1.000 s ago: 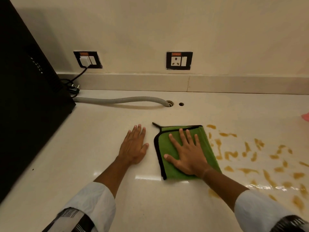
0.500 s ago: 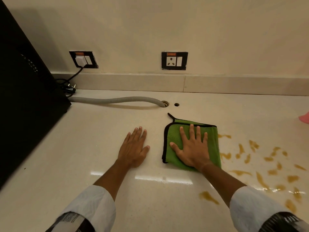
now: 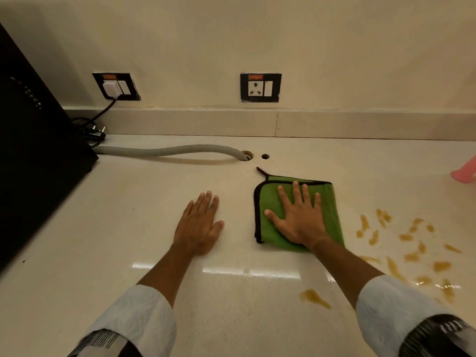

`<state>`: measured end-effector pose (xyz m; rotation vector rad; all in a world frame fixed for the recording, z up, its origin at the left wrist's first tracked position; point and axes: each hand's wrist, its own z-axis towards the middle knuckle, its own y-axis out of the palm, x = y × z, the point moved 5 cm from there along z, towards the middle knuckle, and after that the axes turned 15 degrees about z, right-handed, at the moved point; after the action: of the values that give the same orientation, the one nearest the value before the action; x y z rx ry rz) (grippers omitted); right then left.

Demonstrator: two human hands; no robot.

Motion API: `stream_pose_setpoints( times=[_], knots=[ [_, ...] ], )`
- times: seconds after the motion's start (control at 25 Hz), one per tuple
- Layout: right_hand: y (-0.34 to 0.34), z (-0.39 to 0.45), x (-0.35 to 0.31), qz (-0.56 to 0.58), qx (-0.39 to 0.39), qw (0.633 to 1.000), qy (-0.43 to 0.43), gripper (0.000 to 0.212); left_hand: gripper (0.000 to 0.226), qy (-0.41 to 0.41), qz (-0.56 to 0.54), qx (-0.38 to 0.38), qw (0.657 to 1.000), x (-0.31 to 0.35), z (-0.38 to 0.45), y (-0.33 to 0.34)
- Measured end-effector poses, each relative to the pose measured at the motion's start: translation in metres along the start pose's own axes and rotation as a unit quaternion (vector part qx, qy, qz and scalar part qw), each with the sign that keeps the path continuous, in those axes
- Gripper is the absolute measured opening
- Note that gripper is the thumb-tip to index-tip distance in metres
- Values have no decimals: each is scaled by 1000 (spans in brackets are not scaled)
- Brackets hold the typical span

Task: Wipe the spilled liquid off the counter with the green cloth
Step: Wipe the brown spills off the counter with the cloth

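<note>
The green cloth, folded and edged in black, lies flat on the cream counter. My right hand presses down on it with the palm flat and the fingers spread. Brown spilled liquid sits in several streaks just right of the cloth, and one separate blob lies nearer to me, by my right forearm. My left hand rests flat on the bare counter left of the cloth, holding nothing.
A black appliance fills the left side. A grey corrugated hose runs from it into a counter hole, with a small second hole beside. A loose black plug lies at the back. A pink object shows at the right edge.
My right hand has slid the cloth away from me towards the wall, over the leftmost streaks, which no longer show. My left hand has stayed in place.
</note>
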<state>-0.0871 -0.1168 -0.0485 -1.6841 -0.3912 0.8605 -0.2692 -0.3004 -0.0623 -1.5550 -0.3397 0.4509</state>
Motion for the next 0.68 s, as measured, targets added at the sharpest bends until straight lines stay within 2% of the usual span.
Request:
stream_pose_setpoints(
  times=[0.12, 0.2, 0.28, 0.36, 0.48, 0.56, 0.68],
  knots=[
    [12, -37, -14, -4, -31, 990, -137, 85, 73, 5, -3, -3, 1000, 0, 0, -2],
    [18, -65, -7, 7, -35, 983, -178, 83, 71, 11, -5, -4, 1000, -1, -1, -3],
    [17, -76, 12, 10, -12, 991, -133, 82, 71, 15, -6, -13, 1000, -1, -3, -4],
    [8, -66, 27, 9, 20, 999, -31, 85, 70, 16, -8, -19, 1000, 1, -4, -5],
    [-1, -38, 22, 12, 20, 997, 68, 87, 68, 13, -8, -16, 1000, 2, -2, -5],
    [1, -39, 12, 7, 12, 999, 51, 86, 69, 15, -7, -17, 1000, 3, -1, -6],
    [14, -78, -4, 7, -2, 998, -54, 85, 69, 15, -8, -18, 1000, 3, -4, -7]
  ],
)
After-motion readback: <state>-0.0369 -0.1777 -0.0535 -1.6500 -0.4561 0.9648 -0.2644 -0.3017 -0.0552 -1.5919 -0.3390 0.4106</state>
